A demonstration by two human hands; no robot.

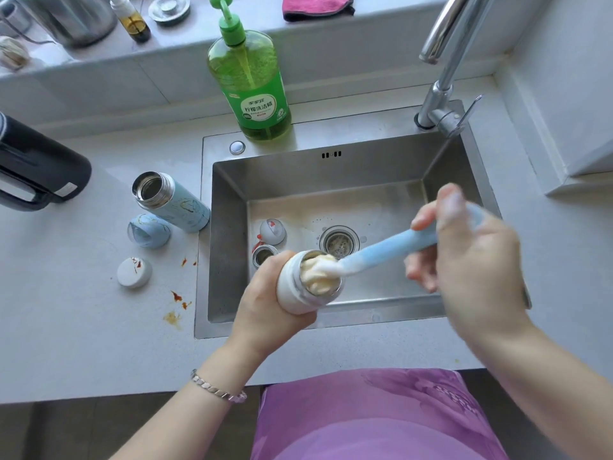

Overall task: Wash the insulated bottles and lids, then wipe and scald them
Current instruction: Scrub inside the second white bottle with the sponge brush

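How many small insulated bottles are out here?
3. A white bottle in the left hand over the sink; a blue bottle on the counter left of it; a steel mouth on the sink floor, probably a third, mostly hidden behind that hand.

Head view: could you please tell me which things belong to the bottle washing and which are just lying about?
Job: white bottle in left hand, blue brush in right hand, blue bottle, blue lid, white lid, detergent bottle.
Lying about: small dark bottle, metal lid, steel pot.
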